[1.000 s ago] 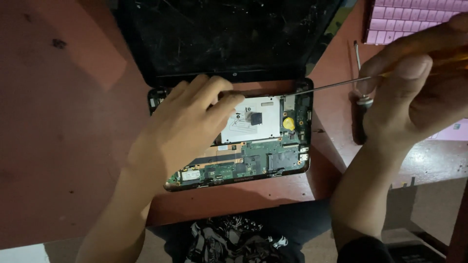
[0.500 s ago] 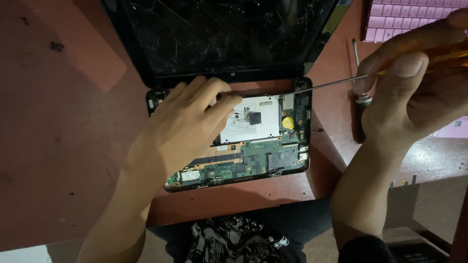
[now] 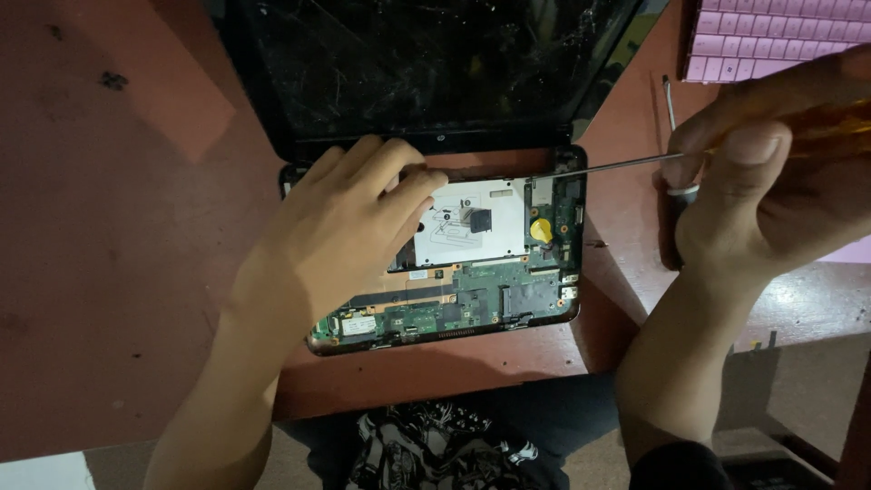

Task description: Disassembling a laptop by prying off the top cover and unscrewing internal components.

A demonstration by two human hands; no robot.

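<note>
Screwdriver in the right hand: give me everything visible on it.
The screwdriver has a translucent amber plastic handle and a thin, bare metal shaft. The right hand grips the handle, with the thumb pressed along it. It lies almost level, shaft pointing left. Its tip sits at the upper right of the opened small black laptop base, near the metal plate's corner; the tip shape is too small to tell. The handle's end runs out of view.

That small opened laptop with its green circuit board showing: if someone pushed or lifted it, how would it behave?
The small opened black laptop would probably slide flat rather than roll, since its base lies level on the reddish-brown table. The tilted-back screen might swing when lifted. The bare green circuit board looks fragile. The left hand rests on it.
</note>
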